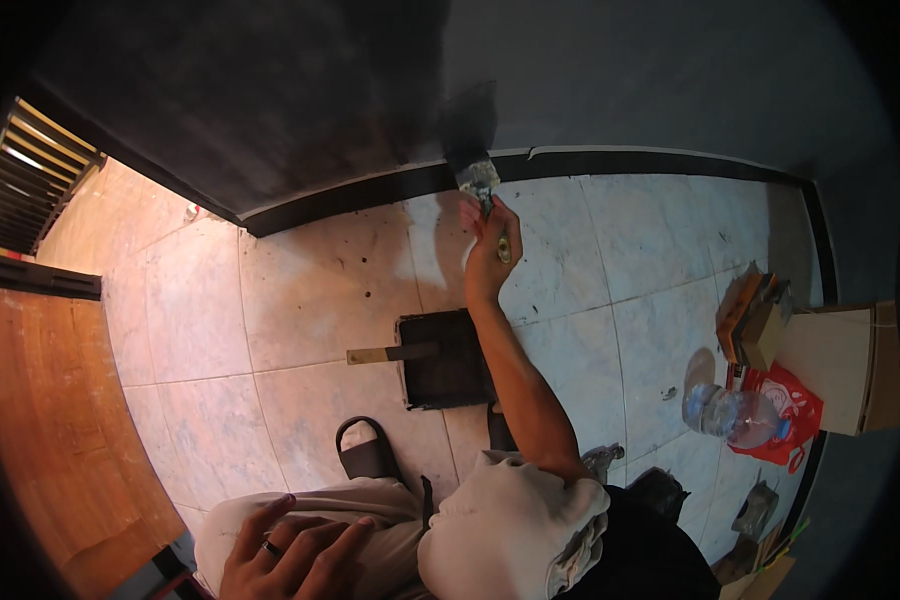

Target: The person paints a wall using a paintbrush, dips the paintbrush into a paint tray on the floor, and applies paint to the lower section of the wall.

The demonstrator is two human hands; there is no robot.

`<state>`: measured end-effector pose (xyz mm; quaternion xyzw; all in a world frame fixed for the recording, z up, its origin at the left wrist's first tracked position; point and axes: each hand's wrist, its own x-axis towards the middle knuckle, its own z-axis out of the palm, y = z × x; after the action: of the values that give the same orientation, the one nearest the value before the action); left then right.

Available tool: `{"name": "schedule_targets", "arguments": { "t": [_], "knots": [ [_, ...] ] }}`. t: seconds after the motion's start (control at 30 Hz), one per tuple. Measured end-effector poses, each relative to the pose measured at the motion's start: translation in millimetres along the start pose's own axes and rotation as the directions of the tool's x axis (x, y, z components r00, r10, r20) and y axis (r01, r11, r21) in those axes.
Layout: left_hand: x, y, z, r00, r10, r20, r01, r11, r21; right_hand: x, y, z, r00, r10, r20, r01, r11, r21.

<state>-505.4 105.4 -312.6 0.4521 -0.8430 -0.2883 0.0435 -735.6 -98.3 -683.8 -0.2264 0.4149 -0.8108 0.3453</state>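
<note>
My right hand [492,240] is closed around the handle of a paintbrush [480,177] with a paint-smeared metal band. Its dark bristle end meets the grey wall [610,80] just above the black baseboard [370,192], beside a fresh-looking dark patch. My left hand [295,550] rests on my knee, fingers apart and holding nothing; one finger wears a ring. Between my feet and the wall lies a black paint tray [450,385], partly hidden by my right forearm. Across its left rim rests a second tool with a wooden handle [368,356]; its far end is dark against the tray.
Pale floor tiles [320,320] with dark specks spread around me. At right are a clear plastic bottle [735,415], a red bag [795,400], stacked boxes [755,320] and a large carton [830,365]. A wooden panel [50,420] stands left, near a slatted gate [35,180].
</note>
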Motion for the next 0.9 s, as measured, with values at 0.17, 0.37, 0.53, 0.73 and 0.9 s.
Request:
{"name": "schedule_targets", "arguments": {
  "t": [0.17,0.37,0.53,0.73,0.9],
  "knots": [
    [-2.3,-0.2,0.0,1.0,-0.015,0.001,0.015,1.0,0.025,5.4,-35.9,53.0,1.0,-0.004,-0.006,0.005,0.997,0.078],
    [-2.0,-1.0,-1.7,0.999,-0.039,0.004,0.039,0.998,0.044,-5.0,-61.6,53.5,0.972,-0.197,0.127,0.199,0.98,-0.003],
    [3.1,-2.6,-2.1,0.999,-0.03,0.014,0.03,0.999,0.021,0.4,-12.9,18.6,0.913,-0.328,0.243,0.378,0.904,-0.198],
    [1.5,-3.6,-2.4,1.0,-0.029,0.0,0.029,0.999,0.014,-16.6,-6.4,-15.9,0.941,-0.15,0.304,0.308,0.752,-0.582],
    [1.1,-1.1,-3.3,1.0,-0.028,-0.008,0.028,0.999,0.016,-1.6,-32.0,-18.3,0.807,-0.104,0.582,0.508,0.627,-0.591]
  ]
}}
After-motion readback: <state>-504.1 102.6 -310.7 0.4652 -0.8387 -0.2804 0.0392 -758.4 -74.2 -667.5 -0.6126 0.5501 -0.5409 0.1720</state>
